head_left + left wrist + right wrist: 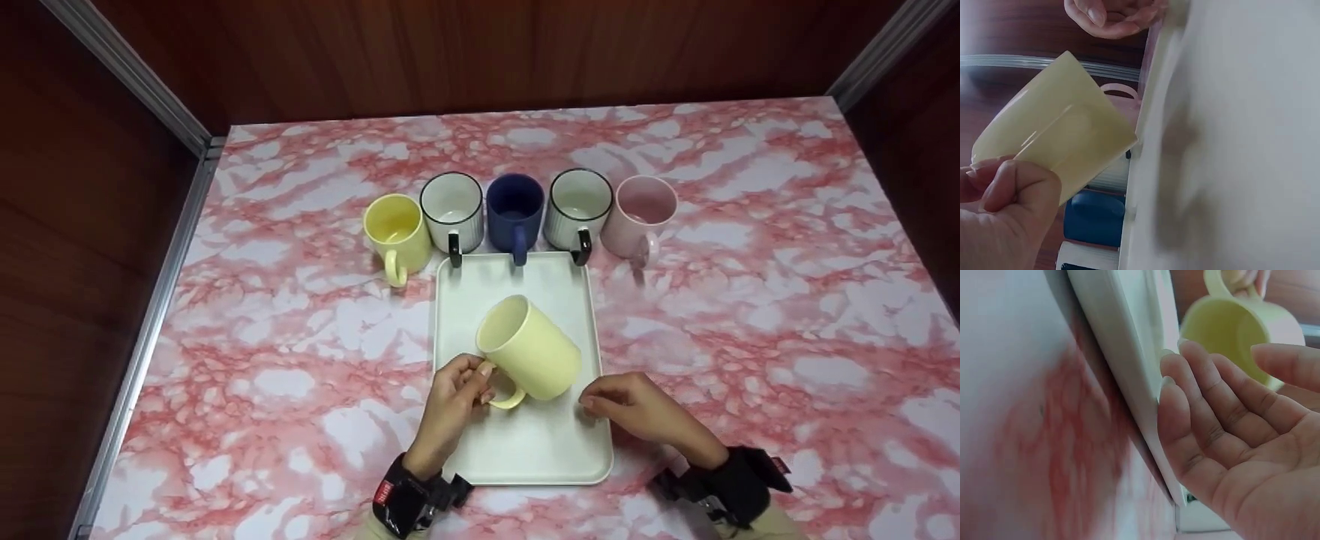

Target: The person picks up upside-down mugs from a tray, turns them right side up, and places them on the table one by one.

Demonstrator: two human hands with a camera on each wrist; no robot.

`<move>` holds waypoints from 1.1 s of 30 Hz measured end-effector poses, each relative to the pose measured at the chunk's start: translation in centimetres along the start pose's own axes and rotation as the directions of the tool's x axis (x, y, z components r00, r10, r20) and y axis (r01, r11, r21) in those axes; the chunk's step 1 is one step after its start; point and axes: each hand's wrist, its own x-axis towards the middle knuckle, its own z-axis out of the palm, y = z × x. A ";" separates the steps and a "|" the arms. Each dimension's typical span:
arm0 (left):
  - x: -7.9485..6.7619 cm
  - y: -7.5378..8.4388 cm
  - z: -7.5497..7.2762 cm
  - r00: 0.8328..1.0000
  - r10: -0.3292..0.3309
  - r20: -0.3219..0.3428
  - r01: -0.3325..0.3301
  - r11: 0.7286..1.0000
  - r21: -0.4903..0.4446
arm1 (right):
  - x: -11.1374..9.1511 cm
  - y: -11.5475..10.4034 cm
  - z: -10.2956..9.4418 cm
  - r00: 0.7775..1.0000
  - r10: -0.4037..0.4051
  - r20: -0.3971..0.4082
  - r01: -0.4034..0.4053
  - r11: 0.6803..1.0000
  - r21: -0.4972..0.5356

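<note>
A pale yellow mug (pixel 541 352) hangs tilted over the cream tray (pixel 525 457), its mouth angled toward the upper left in the head view. My left hand (pixel 455 390) pinches its handle (pixel 511 400) between thumb and fingers. In the left wrist view the smooth side of the mug (pixel 1055 124) shows beyond the thumb. By the tray's right edge is my right hand (pixel 637 409), fingers loosely bent and holding nothing. The right wrist view has its palm (pixel 1264 467) turned up beside the tray rim (pixel 1129 354), with the mug (pixel 1283 323) beyond the fingertips.
Along the tray's far end stands a row of upright mugs: a yellow one (pixel 412 251), a black-rimmed white one (pixel 469 225), a dark blue one (pixel 504 232), another black-rimmed white one (pixel 566 229) and a pink one (pixel 622 232). Dark wooden panels (pixel 480 60) border the red-and-white marbled table (pixel 300 420).
</note>
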 end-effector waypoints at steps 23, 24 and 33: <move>-0.1 0.6 2.9 0.997 -0.035 0.070 0.057 0.941 -0.334 | 0.6 -0.6 3.0 0.998 -0.054 -0.041 0.067 0.878 0.474; 0.0 0.5 2.9 0.997 -0.033 0.070 0.055 0.938 -0.343 | 0.6 -0.6 3.1 0.998 -0.058 -0.039 0.070 0.857 0.510; -0.2 0.2 3.7 0.998 0.004 0.066 0.023 0.914 -0.404 | 0.7 -0.8 4.1 0.990 -0.098 -0.105 0.143 0.718 0.681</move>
